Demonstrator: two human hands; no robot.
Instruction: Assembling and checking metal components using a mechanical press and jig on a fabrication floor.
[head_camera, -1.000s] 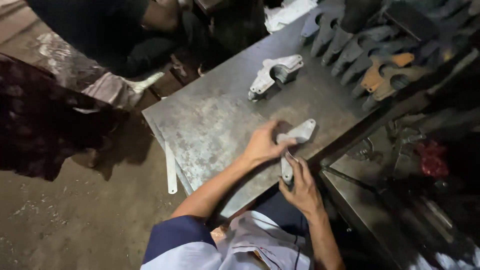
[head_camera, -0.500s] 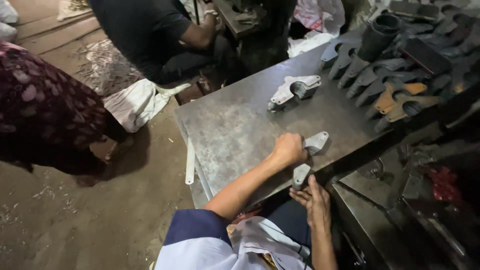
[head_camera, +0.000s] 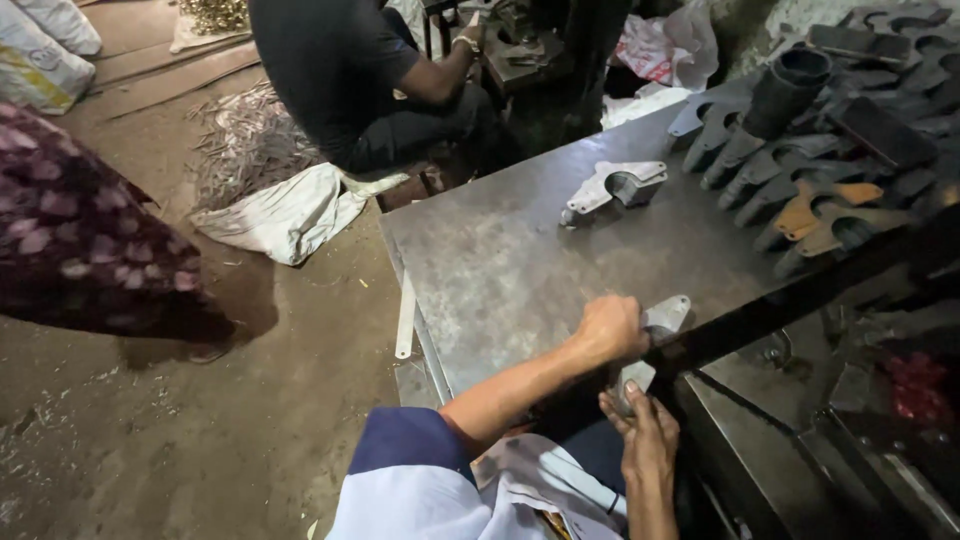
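Left hand (head_camera: 610, 328) is fisted over a pale cast metal bracket (head_camera: 668, 316) at the near edge of the tabletop (head_camera: 500, 270); only the bracket's rounded end shows past the knuckles, rest hidden under the fist. Right hand (head_camera: 648, 438) sits just below the edge, fingers closed on the lower end of the same part or a second pale piece, can't tell which since the join is covered by the left hand. Right forearm cut off at the bottom of the frame.

Tabletop is a dull grey steel plate, scuffed & stained. A second bracket (head_camera: 615, 186) lies well apart on the far side, w/ a round socket in the middle. Far right corner: a heap of dark castings (head_camera: 800, 160), two rust-orange ones (head_camera: 825, 215) among them, a black tube (head_camera: 785, 90) on top; shapes blur into shadow. To the right, below the plate, dark machinery w/ something red (head_camera: 915, 390), too dim to make out.

Floor (head_camera: 200, 430) is bare dirty concrete. A person in a black shirt (head_camera: 330, 70) sits beyond the tabletop, head out of frame. White sacking (head_camera: 285, 215) beside that person, metal scraps (head_camera: 245, 140) behind it. A floral-patterned garment (head_camera: 80, 250) at left, wearer cut off.
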